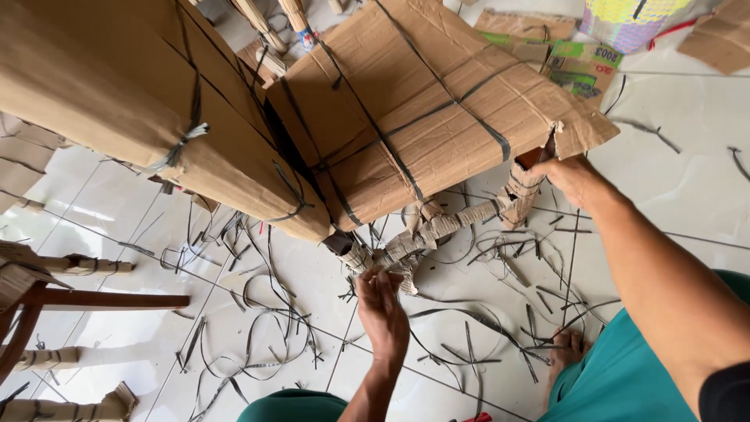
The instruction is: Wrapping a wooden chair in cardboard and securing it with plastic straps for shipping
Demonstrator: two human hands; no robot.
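A chair wrapped in brown cardboard and bound with dark plastic straps lies tilted in front of me. Its legs and crossbar are wound in cardboard strips. My left hand pinches the wrapping at the lower leg end, fingers closed on the cardboard strip. My right hand grips the far wrapped leg just under the cardboard edge.
A second cardboard-wrapped piece leans at the left. Cut dark strap pieces litter the white tiled floor. Bare and wrapped wooden chair legs lie at the left. Flattened boxes and a colourful bag sit at the back right.
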